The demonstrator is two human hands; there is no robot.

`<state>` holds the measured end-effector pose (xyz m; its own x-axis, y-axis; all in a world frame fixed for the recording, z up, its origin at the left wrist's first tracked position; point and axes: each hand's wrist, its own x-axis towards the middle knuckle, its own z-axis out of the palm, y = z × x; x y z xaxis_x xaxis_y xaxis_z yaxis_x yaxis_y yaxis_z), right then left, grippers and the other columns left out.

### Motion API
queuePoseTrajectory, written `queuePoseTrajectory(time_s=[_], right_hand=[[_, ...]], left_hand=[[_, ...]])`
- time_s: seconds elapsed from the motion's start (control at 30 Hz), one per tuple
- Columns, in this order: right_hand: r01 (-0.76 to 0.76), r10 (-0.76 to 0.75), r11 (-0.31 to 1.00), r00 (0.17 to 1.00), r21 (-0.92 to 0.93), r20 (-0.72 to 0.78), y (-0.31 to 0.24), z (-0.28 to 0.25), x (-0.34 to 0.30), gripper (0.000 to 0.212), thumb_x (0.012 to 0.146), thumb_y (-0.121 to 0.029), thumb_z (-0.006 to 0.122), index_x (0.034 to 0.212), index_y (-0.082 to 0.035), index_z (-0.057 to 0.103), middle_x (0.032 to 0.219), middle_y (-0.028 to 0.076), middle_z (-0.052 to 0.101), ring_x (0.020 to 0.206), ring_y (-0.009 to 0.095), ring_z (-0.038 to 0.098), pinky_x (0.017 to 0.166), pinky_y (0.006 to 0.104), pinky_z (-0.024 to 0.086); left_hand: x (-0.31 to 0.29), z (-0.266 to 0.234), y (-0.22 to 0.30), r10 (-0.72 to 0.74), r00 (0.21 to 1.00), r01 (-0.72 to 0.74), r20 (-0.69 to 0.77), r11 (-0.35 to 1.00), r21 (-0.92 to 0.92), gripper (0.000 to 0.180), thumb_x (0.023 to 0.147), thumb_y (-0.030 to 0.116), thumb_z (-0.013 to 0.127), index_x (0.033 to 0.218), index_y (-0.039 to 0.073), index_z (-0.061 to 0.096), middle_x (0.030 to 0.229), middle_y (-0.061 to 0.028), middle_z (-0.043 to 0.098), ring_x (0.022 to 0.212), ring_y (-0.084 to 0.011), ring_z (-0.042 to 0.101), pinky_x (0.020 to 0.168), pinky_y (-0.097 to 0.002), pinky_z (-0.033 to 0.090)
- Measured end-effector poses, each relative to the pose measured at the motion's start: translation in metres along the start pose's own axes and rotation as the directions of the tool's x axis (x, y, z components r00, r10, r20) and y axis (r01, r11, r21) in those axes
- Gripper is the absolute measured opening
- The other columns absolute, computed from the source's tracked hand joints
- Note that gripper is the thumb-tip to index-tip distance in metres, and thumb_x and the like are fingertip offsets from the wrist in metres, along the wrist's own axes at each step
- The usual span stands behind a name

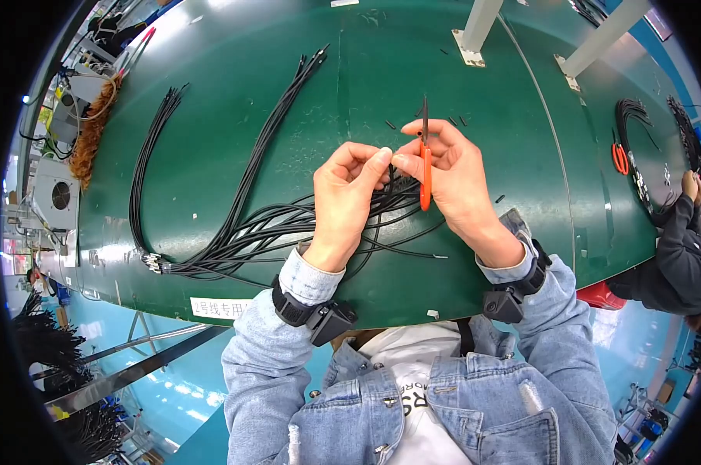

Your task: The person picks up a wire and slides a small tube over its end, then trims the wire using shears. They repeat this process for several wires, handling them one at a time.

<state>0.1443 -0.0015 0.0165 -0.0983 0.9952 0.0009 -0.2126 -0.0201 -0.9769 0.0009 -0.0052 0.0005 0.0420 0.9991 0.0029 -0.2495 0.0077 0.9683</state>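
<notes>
My left hand (343, 190) is closed in a pinch on the end of a black cable (391, 177). The fingertips of my right hand (461, 182) meet it at the same cable end. Orange-handled scissors (426, 182) rest in my right hand, their blades pointing away from me. Under both hands spreads a loose bundle of black cables (242, 239), gathered at metallic connectors (157, 264) on the left. Two bunched strands of it reach toward the far side of the table. What exactly the fingertips cover is too small to make out.
Short black tube pieces (390, 123) lie scattered on the green table (412, 287). White metal posts (474, 43) stand at the far side. To the right are another pair of orange scissors (620, 159), more black cables (633, 116) and a co-worker's dark sleeve (685, 240).
</notes>
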Motion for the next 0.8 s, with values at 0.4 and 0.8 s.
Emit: queuePoseTrajectory(time_s=[0.4, 0.8], right_hand=[[-0.008, 0.008, 1.000, 1.000, 0.004, -0.027, 0.0019, -0.0074, 0.0056, 0.036, 0.077, -0.001, 0.066, 0.110, -0.002, 0.051, 0.083, 0.004, 0.060, 0.079, 0.010, 0.057, 0.071, 0.0233, 0.045], [-0.020, 0.020, 0.999, 1.000, -0.025, 0.019, 0.0000, -0.0047, 0.0029, 0.036, 0.077, -0.001, 0.066, 0.109, 0.000, 0.049, 0.085, 0.007, 0.061, 0.081, 0.012, 0.060, 0.075, 0.0235, 0.048]], left_hand=[[0.0044, -0.0043, -0.0001, -0.011, 0.999, 0.013, 0.031, 0.998, -0.062, 0.011, 0.086, 0.014, 0.061, 0.085, 0.003, 0.058, 0.073, 0.0001, 0.058, 0.067, -0.0062, 0.053, 0.062, -0.0200, 0.044], [0.0001, -0.0012, -0.0008, -0.109, 0.992, 0.111, 0.056, 0.993, -0.034, 0.011, 0.088, 0.015, 0.057, 0.085, 0.004, 0.057, 0.076, 0.0002, 0.057, 0.069, -0.0069, 0.053, 0.064, -0.0207, 0.043]])
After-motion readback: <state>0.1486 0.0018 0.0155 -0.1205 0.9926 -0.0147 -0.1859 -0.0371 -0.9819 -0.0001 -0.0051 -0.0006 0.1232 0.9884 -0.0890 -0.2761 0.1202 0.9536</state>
